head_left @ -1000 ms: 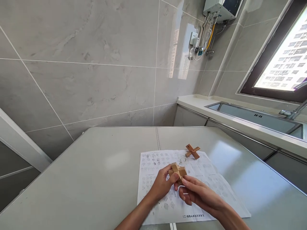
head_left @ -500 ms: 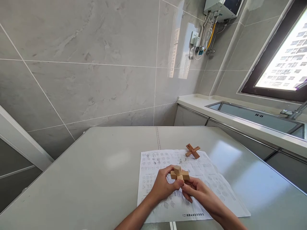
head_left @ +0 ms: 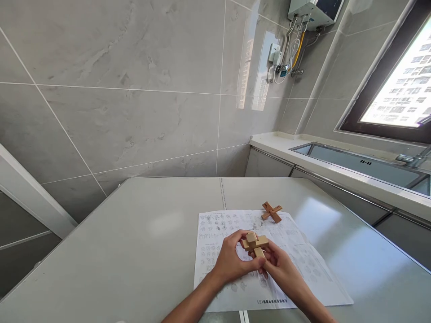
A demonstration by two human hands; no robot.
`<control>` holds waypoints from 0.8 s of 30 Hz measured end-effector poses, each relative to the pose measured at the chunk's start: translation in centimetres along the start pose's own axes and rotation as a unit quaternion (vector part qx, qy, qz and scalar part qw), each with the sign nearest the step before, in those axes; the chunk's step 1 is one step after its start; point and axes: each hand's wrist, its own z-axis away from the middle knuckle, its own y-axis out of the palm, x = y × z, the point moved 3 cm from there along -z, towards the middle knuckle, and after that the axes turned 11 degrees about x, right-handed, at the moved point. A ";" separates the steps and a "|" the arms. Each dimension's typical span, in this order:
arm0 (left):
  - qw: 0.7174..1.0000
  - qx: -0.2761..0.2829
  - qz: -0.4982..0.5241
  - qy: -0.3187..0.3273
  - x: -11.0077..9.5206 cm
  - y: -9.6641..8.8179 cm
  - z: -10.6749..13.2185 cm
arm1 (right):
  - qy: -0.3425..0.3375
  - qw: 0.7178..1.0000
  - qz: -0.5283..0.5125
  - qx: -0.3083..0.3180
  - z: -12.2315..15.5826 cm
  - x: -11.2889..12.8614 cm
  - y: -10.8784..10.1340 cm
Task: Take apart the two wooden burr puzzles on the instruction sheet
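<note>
A light wooden burr puzzle [head_left: 255, 242], made of crossing blocks, is held between both hands above a printed sheet [head_left: 222, 224]. My left hand [head_left: 233, 258] grips it from the left, thumb at the near block and fingers behind. From the right, my right hand [head_left: 276, 260] has its fingers closed around the near and right side; some fingertips are hidden behind the blocks. On the sheet's far edge lies a darker brown wooden cross-shaped puzzle piece [head_left: 271, 212], apart from both hands.
The sheet lies on a pale table [head_left: 117, 260] with a seam across it. To the right runs a counter with a sink [head_left: 350, 161] and a faucet [head_left: 414, 159]. A tiled wall [head_left: 134, 121] stands behind the table, and a water heater [head_left: 313, 13] hangs in the corner.
The light wooden puzzle has been turned and tilted in my hands, so its near block now points down to the right. My right hand has shifted slightly upward around it.
</note>
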 end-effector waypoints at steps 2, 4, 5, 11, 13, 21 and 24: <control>1.000 0.002 -0.003 -0.008 0.1 0.0 -0.1 | -0.017 1.000 -0.022 0.004 -0.1 0.0 0.0; 1.000 0.007 -0.005 -0.018 0.2 0.1 -0.1 | -0.014 0.999 -0.034 0.014 -0.1 0.0 0.0; 1.000 0.008 -0.007 -0.023 0.2 0.1 -0.1 | -0.007 0.999 -0.039 0.020 -0.1 -0.1 0.0; 0.999 0.023 -0.005 -0.048 1.2 0.3 0.2 | 0.022 0.999 -0.042 0.026 -0.2 0.1 0.1; 0.998 0.027 0.013 -0.049 1.4 0.4 0.2 | 0.024 0.999 -0.030 0.027 -0.2 0.3 0.1; 0.997 0.015 0.076 -0.029 1.1 -0.1 -0.3 | 0.050 0.998 0.002 0.047 -0.7 1.0 0.5; 0.995 0.002 0.095 -0.035 1.2 -0.5 -0.3 | 0.044 0.998 -0.003 0.046 -1.0 1.1 1.1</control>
